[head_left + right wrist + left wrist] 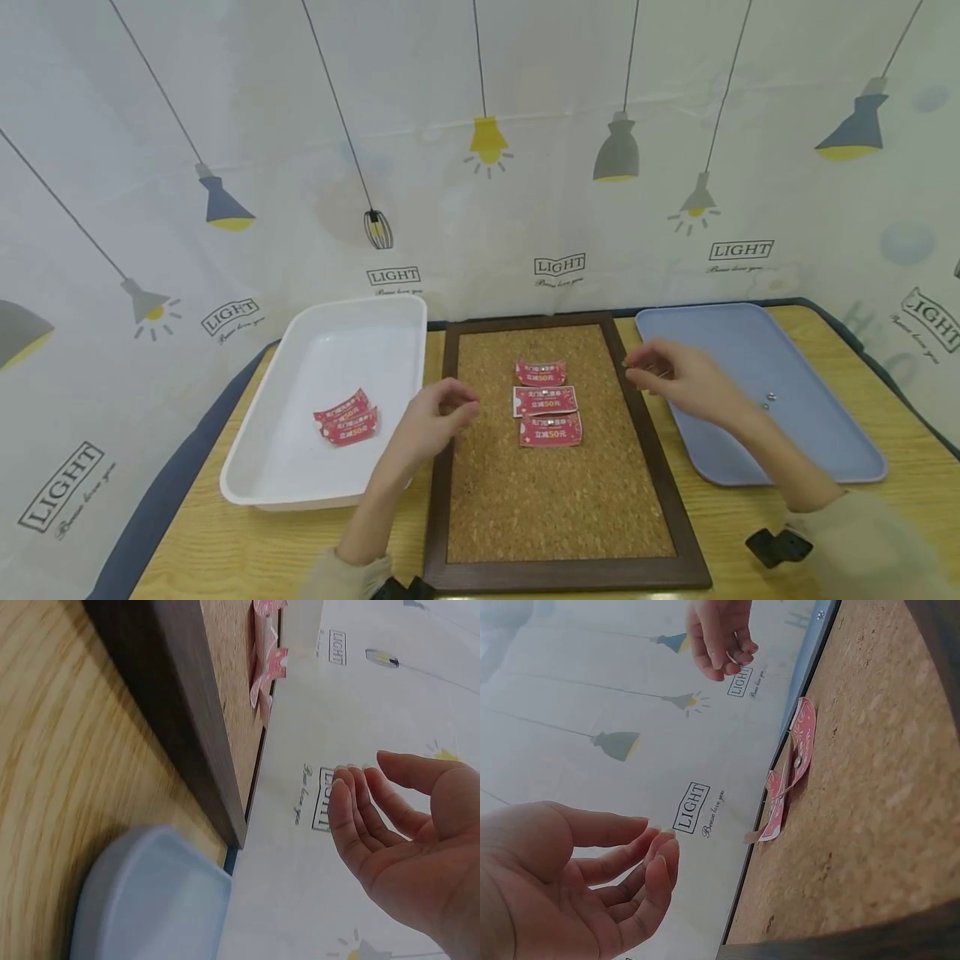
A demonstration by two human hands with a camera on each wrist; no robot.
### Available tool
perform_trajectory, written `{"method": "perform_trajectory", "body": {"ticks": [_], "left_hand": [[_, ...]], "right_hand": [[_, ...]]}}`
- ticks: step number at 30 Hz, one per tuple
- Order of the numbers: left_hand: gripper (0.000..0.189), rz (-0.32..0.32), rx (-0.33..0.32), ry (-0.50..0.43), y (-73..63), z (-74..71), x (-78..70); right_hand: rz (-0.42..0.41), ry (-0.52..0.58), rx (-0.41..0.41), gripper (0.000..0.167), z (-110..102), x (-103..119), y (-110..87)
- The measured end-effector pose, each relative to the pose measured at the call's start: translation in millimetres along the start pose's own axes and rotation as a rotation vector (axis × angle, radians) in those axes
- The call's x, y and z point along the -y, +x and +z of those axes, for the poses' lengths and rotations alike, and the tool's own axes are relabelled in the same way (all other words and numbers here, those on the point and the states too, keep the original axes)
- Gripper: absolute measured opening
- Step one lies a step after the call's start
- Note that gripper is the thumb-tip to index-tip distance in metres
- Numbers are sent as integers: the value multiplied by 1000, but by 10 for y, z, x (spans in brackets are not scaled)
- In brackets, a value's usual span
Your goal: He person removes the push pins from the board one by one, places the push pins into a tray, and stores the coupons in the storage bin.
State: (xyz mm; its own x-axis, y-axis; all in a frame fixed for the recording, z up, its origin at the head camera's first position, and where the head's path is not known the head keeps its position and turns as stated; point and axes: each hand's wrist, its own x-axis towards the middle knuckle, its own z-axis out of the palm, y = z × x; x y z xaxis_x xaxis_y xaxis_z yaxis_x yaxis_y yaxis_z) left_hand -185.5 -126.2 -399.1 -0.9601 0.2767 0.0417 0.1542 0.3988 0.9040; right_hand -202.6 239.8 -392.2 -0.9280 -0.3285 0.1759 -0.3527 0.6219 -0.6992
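Note:
My left hand point(433, 421) hovers over the left frame edge of a cork board point(555, 508), fingers loosely bent and holding nothing. In the left wrist view, thumb and fingers of the left hand point(592, 877) curve toward each other. Three red coupons point(545, 401) are fixed in a column on the board, each with a small silvery pin near its upper middle; their edges curl up. My right hand point(686, 379) is raised between the board and the blue tray point(787, 442). Seen from the right wrist, the right hand's point(405, 832) fingers are relaxed, with nothing between them.
To the left stands a white tray point(300, 350) holding two overlapping red coupons point(347, 418). Several small metal pins point(768, 400) lie in the blue tray. A wooden table point(202, 517) carries everything, with a lamp-patterned curtain point(450, 192) behind it.

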Motion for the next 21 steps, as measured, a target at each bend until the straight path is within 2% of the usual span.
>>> {"method": "perform_trajectory", "body": {"ticks": [4,8,16,21], "left_hand": [[14,2,17,6,30,111,9],[16,-13,29,20,50,212,30],[19,-7,33,51,116,364,87],[19,-43,69,37,168,471,116]], "right_hand": [[-19,29,29,23,114,47,52],[-57,8,54,21,230,118,109],[-113,27,134,18,469,233,232],[-122,19,171,12,603,238,297]]}}
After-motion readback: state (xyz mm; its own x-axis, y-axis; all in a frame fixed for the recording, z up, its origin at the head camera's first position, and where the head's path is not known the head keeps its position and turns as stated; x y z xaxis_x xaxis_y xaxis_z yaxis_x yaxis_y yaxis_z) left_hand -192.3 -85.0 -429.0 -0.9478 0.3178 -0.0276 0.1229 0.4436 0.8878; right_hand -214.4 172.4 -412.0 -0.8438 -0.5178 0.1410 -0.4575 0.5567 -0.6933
